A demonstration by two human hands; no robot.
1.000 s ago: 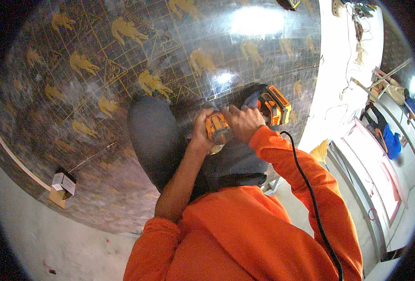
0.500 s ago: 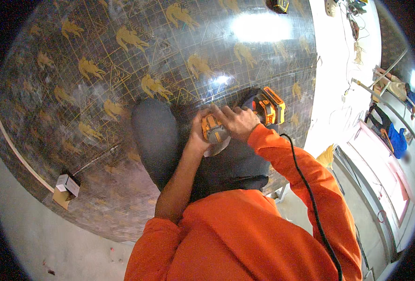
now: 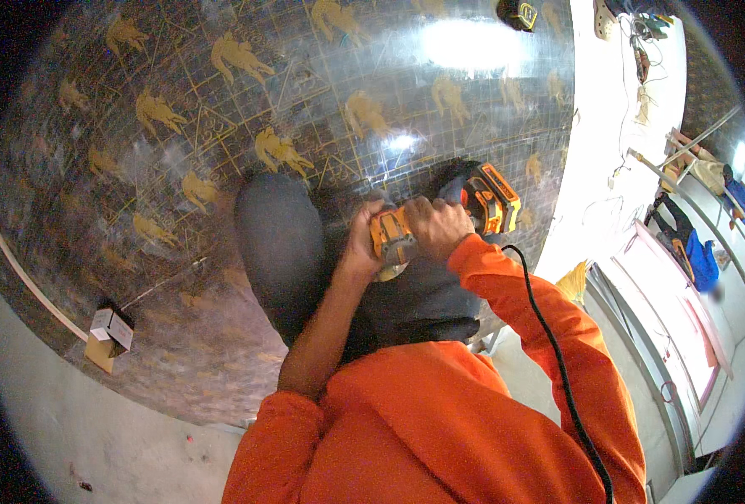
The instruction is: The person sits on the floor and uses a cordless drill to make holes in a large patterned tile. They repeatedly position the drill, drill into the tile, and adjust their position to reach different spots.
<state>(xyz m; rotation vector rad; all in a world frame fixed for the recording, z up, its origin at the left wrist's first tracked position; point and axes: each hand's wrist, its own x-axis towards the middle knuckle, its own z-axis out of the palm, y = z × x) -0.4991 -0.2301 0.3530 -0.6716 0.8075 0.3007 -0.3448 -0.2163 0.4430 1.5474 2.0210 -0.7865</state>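
Observation:
My left hand point(image 3: 362, 239) is closed round the left end of an orange and black cordless power tool point(image 3: 389, 228). A grey housing with a rounded silver edge shows at that end; the working part underneath is hidden. My right hand point(image 3: 439, 225) grips the tool's body farther right, fingers wrapped over it. The orange and black battery point(image 3: 496, 199) sticks out beyond my right hand. The tool is held low over my dark trousers, close to the dark patterned board point(image 3: 305, 109).
A small white and brown box point(image 3: 110, 330) lies at the board's left edge. A yellow and black tape measure point(image 3: 519, 14) rests at the far edge. A black cord point(image 3: 549, 336) runs over my right sleeve. Tools and cables point(image 3: 641, 38) lie on the white surface at right, near window frames.
Both hands and the tool have shifted slightly right and down, and the tool has turned a little. My right fingers have curled more closely over the body. The whole view has tilted slightly.

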